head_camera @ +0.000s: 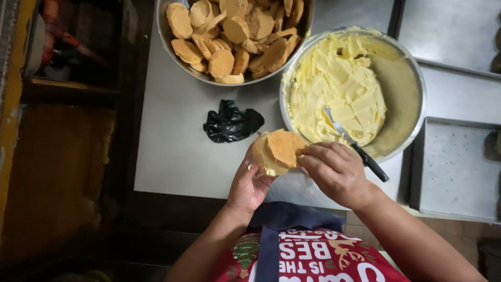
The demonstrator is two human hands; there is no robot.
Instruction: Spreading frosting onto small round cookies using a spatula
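My left hand [249,180] cradles a split bun [279,150] from below, its golden top slice tilted up and a smear of pale butter along its lower edge. My right hand [336,172] pinches the bun's right side while a black-handled knife [355,147] passes through its fingers, the blade lying in the butter. That yellow butter fills a steel bowl [404,86] just beyond the hands. A second steel bowl [167,39] at the far edge holds several golden bun slices.
A crumpled black plastic bag [231,123] lies on the steel tabletop [172,146] left of the bun. Metal trays [456,172] sit at the right. Dark shelving and floor fall away left of the table. A red printed apron covers my front.
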